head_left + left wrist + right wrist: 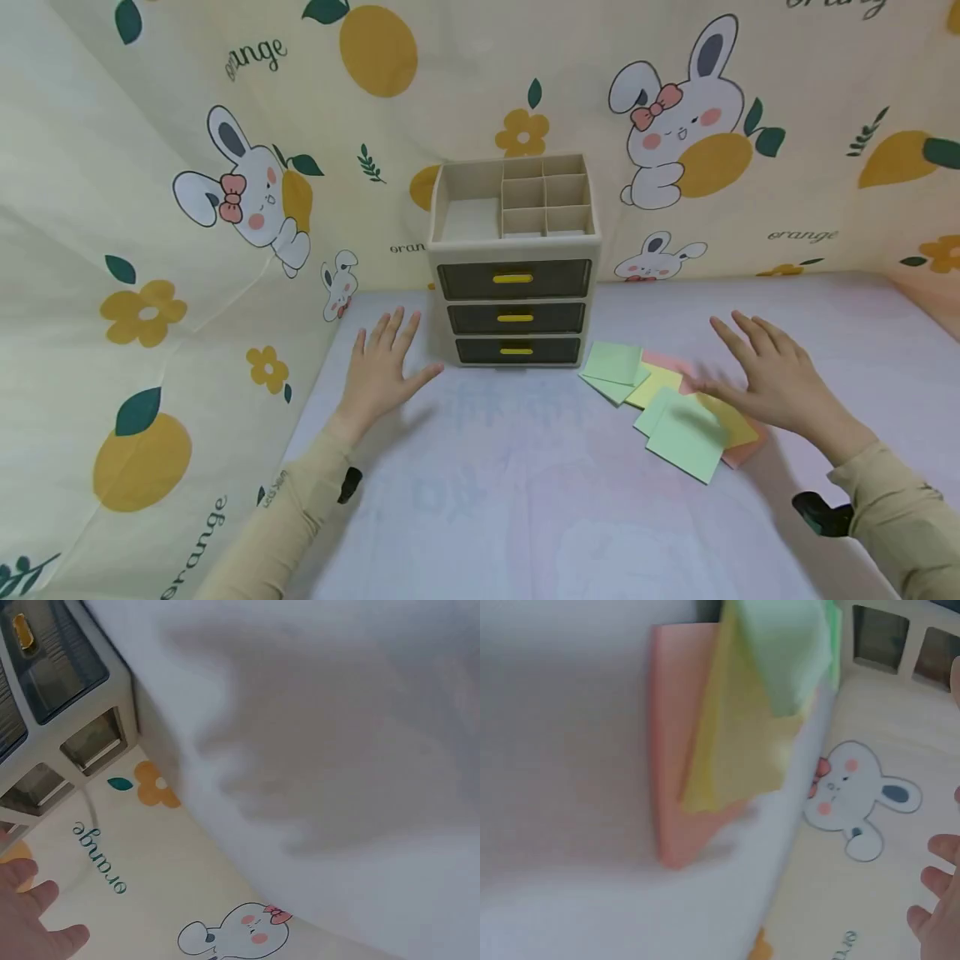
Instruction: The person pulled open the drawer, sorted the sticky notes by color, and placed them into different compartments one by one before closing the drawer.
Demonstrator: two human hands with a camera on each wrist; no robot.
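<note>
Currently both hands are raised over the table (465,492). Left hand (381,371): grip apart, fingers spread, thumb pointing toward the near left side of the drawer organizer (516,248). Right hand (780,387): grip likewise apart, fingers extended, hovering near the paper notes, its shadow falling across them. Notes lie overlapping on the table, right of and in front of the organizer: rear green notes (613,363), front green notes (686,437), yellow notes (654,386), pink notes (742,452) partly underneath. Organizer stands upright before the rabbit-print cloth (465,108), three dark drawers pushed in.
</note>
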